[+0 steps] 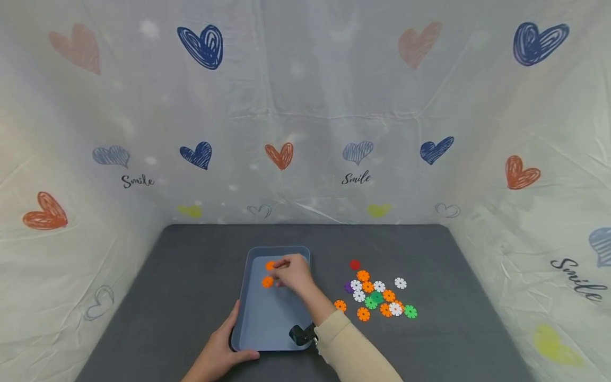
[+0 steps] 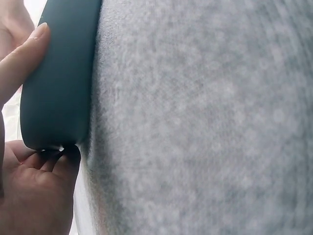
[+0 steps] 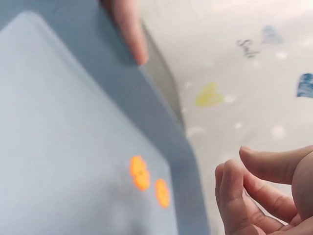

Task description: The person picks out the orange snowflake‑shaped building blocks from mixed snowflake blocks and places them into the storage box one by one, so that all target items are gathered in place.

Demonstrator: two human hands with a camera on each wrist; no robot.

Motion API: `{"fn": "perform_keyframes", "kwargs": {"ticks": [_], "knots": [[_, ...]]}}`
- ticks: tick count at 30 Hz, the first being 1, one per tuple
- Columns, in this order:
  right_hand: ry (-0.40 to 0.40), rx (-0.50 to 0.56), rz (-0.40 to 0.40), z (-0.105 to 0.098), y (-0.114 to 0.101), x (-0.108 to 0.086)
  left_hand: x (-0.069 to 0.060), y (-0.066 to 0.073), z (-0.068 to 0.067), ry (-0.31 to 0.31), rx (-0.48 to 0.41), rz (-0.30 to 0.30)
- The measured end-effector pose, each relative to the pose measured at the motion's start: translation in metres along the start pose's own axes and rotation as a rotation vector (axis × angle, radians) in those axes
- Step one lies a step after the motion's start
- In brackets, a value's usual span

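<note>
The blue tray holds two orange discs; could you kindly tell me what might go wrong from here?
The left hand grips one corner of the blue tray, so a tug might slide the two orange discs inside. The dark device at the right wrist appears close to the tray's near right corner and could knock its rim. In the cluster of discs beside the tray, several overlap, so picking one up may drag others along.

Two discs (image 1: pixel 267 282) are set toward 12 o'clock inside a tray (image 1: pixel 267 323) on a table (image 1: pixel 191 286); outside it, other discs (image 1: pixel 377 297) are scattered at 3 o'clock.
</note>
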State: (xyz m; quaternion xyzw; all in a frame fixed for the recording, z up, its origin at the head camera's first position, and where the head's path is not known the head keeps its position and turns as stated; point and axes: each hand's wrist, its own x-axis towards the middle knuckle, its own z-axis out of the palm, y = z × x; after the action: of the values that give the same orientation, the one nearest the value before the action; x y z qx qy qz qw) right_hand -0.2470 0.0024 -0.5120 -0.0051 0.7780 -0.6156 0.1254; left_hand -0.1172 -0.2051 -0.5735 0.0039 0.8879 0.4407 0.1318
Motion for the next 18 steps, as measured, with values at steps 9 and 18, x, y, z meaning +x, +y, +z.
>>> {"fn": "perform_keyframes", "kwargs": {"ticks": [9, 18], "knots": [[-0.043, 0.075, -0.099, -0.026, -0.018, -0.028, -0.002, -0.003, 0.001, -0.007, -0.018, 0.019], [-0.012, 0.118, -0.127, -0.062, -0.026, -0.045, -0.001, 0.000, -0.001, -0.011, -0.020, 0.003]]}}
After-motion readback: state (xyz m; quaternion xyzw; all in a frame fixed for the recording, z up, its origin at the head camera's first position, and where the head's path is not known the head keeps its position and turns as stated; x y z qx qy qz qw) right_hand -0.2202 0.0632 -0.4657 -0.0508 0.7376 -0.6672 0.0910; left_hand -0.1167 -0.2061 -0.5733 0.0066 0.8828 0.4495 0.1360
